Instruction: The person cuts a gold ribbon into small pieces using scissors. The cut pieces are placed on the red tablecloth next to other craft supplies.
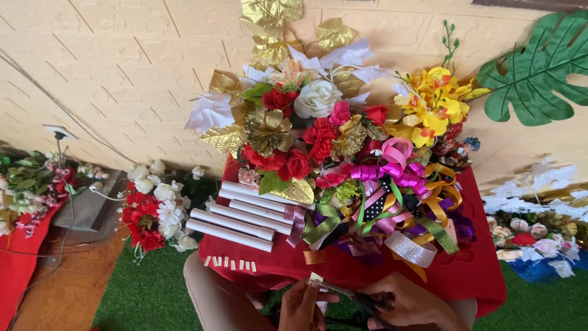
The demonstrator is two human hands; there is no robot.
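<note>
Red cloth [367, 270] bearing six cut tape bits [229, 263] in a row, near-left. Left hand [300, 306] pinching a tape strip [316, 279]; right hand [410, 303] gripping scissors [352, 297] at it. More cutting seemingly underway. White rolls [236, 220] and ribbons [392, 202] beyond.

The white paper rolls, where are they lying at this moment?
In the head view, the white paper rolls lie left of centre on the red cloth, beside the ribbon pile, above the small tape pieces.

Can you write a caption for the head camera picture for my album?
Two hands, left and right, snip tape with scissors beside a flower-and-ribbon arrangement on red cloth.
</note>
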